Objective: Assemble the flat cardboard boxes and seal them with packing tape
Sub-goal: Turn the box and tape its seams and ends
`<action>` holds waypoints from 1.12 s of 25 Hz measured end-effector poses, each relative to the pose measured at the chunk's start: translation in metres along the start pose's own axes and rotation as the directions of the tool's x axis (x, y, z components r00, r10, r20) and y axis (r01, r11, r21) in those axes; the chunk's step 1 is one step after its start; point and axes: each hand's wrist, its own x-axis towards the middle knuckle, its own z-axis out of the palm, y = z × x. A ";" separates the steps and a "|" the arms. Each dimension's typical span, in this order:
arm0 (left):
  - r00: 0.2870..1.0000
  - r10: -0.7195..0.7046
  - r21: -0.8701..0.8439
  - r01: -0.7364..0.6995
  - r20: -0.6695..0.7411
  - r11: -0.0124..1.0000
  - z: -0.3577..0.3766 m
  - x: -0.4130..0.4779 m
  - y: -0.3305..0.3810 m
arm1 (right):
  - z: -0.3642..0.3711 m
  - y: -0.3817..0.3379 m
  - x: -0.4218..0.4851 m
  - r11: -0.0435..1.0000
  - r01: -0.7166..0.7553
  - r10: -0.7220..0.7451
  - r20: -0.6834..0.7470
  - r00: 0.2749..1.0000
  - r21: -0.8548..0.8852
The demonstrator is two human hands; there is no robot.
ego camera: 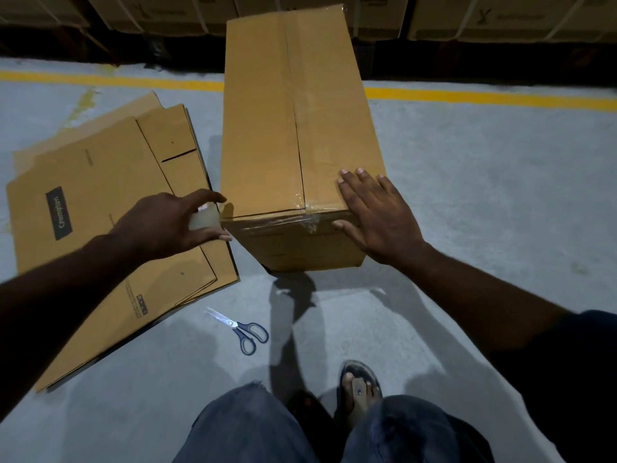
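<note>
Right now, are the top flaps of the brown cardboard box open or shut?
Shut: on the brown cardboard box both flaps lie flat, meeting along a centre seam.

Scissors (241,329) on open floor (467,195)

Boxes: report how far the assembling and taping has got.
Done: one box stands folded, with clear tape shining along its top seam. In hand: the left hand grips the tape roll at the near left corner, and the right hand presses flat on the near right corner. Left: the flat boxes on the floor. The scissors lie untouched.
</note>
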 end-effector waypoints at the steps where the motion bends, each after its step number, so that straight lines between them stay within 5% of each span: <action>1: 1.000 0.020 0.028 -0.019 -0.019 0.999 0.001 0.002 -0.002 | 0.000 0.001 -0.001 1.000 0.001 -0.001 -0.005 1.000 0.004; 13: 0.998 0.039 0.051 -0.036 -0.047 0.998 0.027 0.013 -0.006 | 0.006 0.000 -0.004 0.995 -0.033 0.042 -0.091 0.995 0.095; 22: 0.983 0.158 0.058 -0.153 -0.095 0.987 0.031 0.018 -0.015 | -0.001 -0.029 0.007 0.993 -0.080 0.078 -0.026 0.997 -0.086; 28: 0.979 0.157 0.037 -0.153 -0.129 0.987 0.034 0.019 -0.016 | -0.004 -0.106 0.078 0.970 0.237 -0.227 0.140 0.964 -0.061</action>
